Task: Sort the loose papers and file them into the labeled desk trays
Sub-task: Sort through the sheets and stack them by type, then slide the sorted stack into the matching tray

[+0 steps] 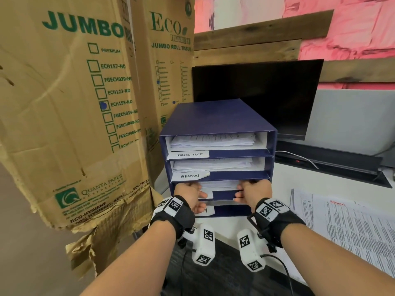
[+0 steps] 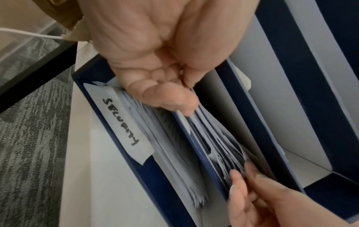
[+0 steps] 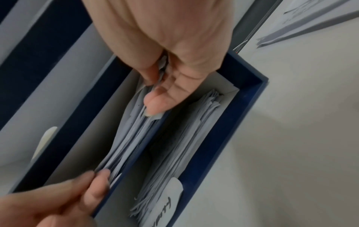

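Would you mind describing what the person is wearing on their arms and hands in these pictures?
Both forearms are bare, with no sleeves. The left hand and right hand are bare too. Each wrist carries a black strap bearing white panels printed with square black-and-white markers. A white camera pod, also marked with such squares, hangs under each wrist, and a thin black cable trails from the right one.

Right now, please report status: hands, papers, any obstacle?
Left hand and right hand both grip paper stack in third tray. ADMIN sheets wait on desk. No obstacle seen.
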A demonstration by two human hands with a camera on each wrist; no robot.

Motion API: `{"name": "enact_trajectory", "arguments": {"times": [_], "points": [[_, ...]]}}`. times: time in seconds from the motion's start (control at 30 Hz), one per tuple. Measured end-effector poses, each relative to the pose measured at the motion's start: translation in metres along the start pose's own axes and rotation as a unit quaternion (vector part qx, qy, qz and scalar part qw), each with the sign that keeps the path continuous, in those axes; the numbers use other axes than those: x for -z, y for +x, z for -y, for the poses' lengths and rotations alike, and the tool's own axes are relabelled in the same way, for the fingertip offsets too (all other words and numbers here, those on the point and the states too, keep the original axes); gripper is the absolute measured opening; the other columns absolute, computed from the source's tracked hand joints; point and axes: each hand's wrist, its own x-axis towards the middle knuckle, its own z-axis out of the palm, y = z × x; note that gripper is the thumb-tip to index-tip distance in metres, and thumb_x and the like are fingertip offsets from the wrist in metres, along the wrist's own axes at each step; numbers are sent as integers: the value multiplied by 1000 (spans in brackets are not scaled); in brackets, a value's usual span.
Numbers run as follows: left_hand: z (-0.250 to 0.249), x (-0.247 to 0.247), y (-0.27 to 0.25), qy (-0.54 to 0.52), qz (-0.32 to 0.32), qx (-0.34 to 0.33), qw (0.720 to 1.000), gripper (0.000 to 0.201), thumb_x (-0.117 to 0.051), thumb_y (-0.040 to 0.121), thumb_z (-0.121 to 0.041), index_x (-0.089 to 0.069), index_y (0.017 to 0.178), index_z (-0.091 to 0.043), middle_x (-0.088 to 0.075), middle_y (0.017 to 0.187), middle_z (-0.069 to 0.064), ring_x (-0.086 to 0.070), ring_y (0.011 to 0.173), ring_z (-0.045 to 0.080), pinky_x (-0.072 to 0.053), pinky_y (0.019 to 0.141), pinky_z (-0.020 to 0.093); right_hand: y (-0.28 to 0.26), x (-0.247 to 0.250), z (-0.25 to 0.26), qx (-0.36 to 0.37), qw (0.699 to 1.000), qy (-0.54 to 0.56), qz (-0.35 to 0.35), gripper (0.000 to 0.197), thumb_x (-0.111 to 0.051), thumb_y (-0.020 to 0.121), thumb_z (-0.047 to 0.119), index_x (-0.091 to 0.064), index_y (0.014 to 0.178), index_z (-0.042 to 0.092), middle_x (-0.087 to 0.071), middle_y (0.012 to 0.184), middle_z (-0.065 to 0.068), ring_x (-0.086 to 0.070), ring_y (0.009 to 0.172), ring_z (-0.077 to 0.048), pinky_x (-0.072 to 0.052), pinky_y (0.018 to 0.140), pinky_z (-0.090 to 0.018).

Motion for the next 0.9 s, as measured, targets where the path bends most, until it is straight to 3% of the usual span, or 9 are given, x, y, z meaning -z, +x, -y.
{"name": "enact_trajectory", "arguments": {"times": [0.07, 0.13, 0.27, 0.43, 0.5, 0.57, 0.63, 0.77, 0.9], "points": [[0, 1, 0, 4, -1, 4, 1000, 17, -38, 102, -19, -53, 94, -15, -60, 71, 5, -43, 31, 14, -39, 33, 15, 1, 1, 1, -9, 1000, 0, 9, 14, -51, 93, 3, -59, 82, 0, -60, 67, -10, -56, 46, -23, -52, 39, -28], [0, 2, -3, 15, -4, 0, 1000, 15, -41, 101, -18, -54, 95, -16, -60, 71, 5, -43, 34, 15, -37, 35, 15, -1, 8, 2, -7, 999, 2, 41, 10, -51, 94, 5, -59, 94, -1, -62, 75, -11, -59, 50, -24, -55, 43, -30], [0, 2, -14, 53, -3, -11, 999, 18, -39, 99, -9, -57, 97, -10, -59, 73, 6, -42, 37, 16, -38, 35, 15, -13, 36, 4, -3, 994, -53, 94, 14, -55, 93, 6, -55, 108, 6, -66, 85, -11, -59, 52, -23, -56, 49, -33], [5, -17, -41, 180, 52, -61, 980, 24, -37, 93, -4, -59, 91, -13, -60, 73, 7, -44, 40, 17, -37, 39, 18, -33, 92, 10, -2, 980, -180, 83, 14, -51, 92, 1, -60, 101, 7, -66, 85, -10, -59, 58, -23, -55, 54, -33], [6, -32, -50, 257, 74, -91, 959, 24, -41, 91, -4, -63, 92, -14, -63, 77, 10, -49, 49, 21, -43, 46, 25, -36, 122, 12, 23, 954, -287, 83, 15, -51, 91, 5, -62, 101, 11, -67, 97, -10, -62, 69, -23, -55, 60, -32], [7, -47, -56, 325, 76, -126, 934, 25, -45, 89, -6, -67, 95, -14, -67, 88, 12, -60, 69, 26, -51, 62, 32, -35, 151, 13, 57, 904, -417, 83, 20, -53, 90, 10, -66, 104, 12, -67, 107, -7, -62, 85, -21, -52, 70, -28], [8, -66, -63, 351, 87, -139, 922, 21, -47, 90, -10, -66, 91, -17, -66, 94, 8, -63, 86, 28, -52, 70, 31, -36, 180, 16, 56, 862, -500, 66, 24, -55, 89, 14, -68, 108, 13, -65, 115, -4, -61, 99, -21, -48, 79, -24], [14, -111, -68, 400, 149, -165, 889, 19, -46, 90, -17, -63, 81, -16, -70, 98, 13, -59, 70, 26, -50, 63, 28, -36, 232, 16, 13, 812, -583, 23, 36, -53, 91, 20, -57, 125, 13, -56, 130, -6, -55, 117, -23, -45, 97, -29], [23, -161, -73, 476, 191, -150, 845, 28, -50, 91, -20, -68, 102, -1, -66, 89, 13, -62, 77, 27, -51, 67, 29, -36, 274, 9, -34, 770, -635, 46, 39, -49, 91, 28, -57, 128, 18, -54, 135, -1, -53, 121, -21, -43, 101, -29]]}}
